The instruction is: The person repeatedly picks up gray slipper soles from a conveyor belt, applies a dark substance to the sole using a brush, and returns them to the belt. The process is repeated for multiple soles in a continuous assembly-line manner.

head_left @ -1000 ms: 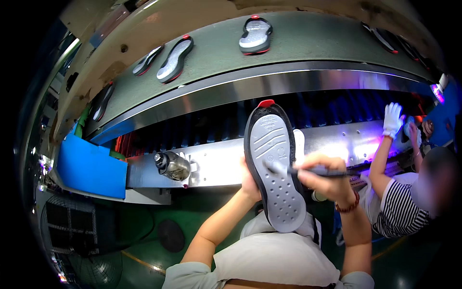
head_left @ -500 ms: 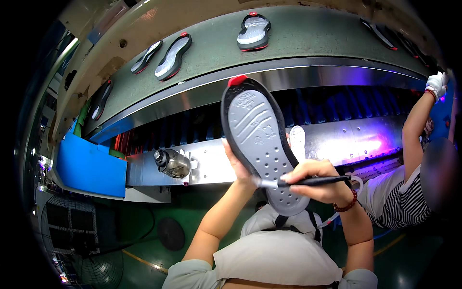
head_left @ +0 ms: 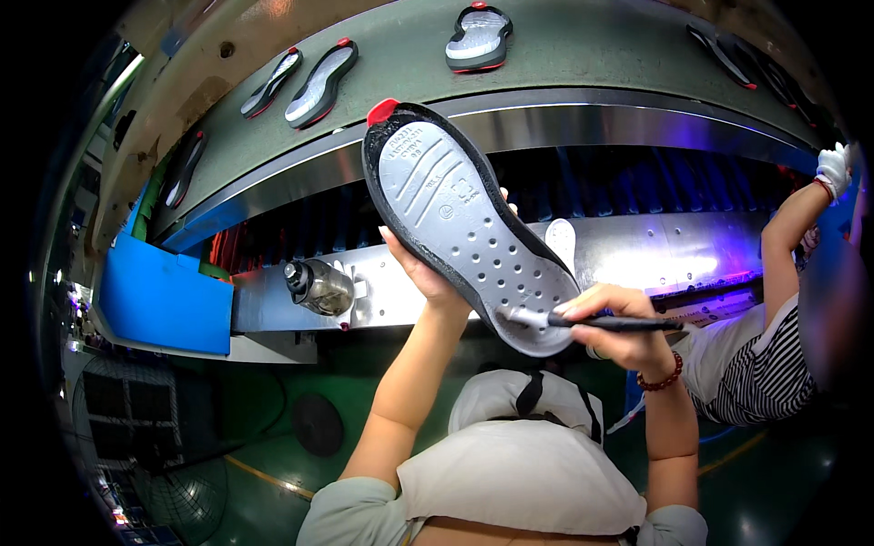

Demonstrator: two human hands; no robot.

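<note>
Above your lap, your left hand [head_left: 428, 273] grips the upturned shoe sole [head_left: 469, 227]; right hand [head_left: 619, 323] pinches a brush [head_left: 592, 320] at its heel edge. Coating underway; next stroke needs steady coverage.

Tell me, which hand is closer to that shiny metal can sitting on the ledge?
Left. The left hand holds the shoe sole from behind, just right of the metal can. The right hand holds a brush at the sole's far end.

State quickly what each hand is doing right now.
Left hand: closed, holding the shoe sole.
Right hand: closed, holding a brush against the sole.
</note>
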